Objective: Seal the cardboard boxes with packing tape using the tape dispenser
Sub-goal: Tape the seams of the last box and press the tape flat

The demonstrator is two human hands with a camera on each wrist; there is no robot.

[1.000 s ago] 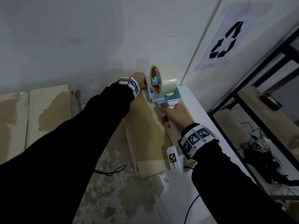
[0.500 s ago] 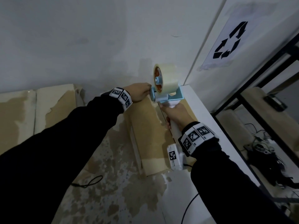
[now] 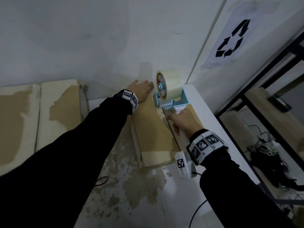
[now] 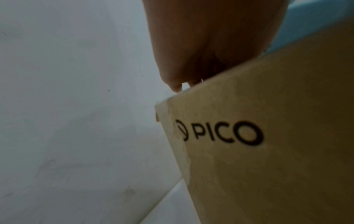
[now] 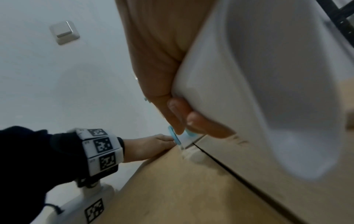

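A brown cardboard box (image 3: 151, 129) lies on the white table, its top flaps meeting in a dark seam (image 5: 220, 163). Its side carries a PICO logo (image 4: 220, 133). A blue tape dispenser (image 3: 171, 101) with a clear tape roll (image 3: 171, 84) stands on the far end of the seam, close to the wall. My right hand (image 3: 182, 124) grips its white handle (image 5: 268, 75). My left hand (image 3: 143, 91) lies flat on the box's far edge, fingers straight and reaching the dispenser's front. The tape's end under the dispenser is hidden.
More taped cardboard boxes (image 3: 57, 104) sit at the left against the wall. The table top (image 3: 131, 195) is patchy and peeled, with a black cable (image 3: 102, 181) on it. A black metal shelf (image 3: 263, 112) stands at the right, under a recycling sign (image 3: 230, 41).
My left hand has let go of the dispenser's front and dropped flat onto the box's far edge. The dispenser has stayed at the far end of the seam.
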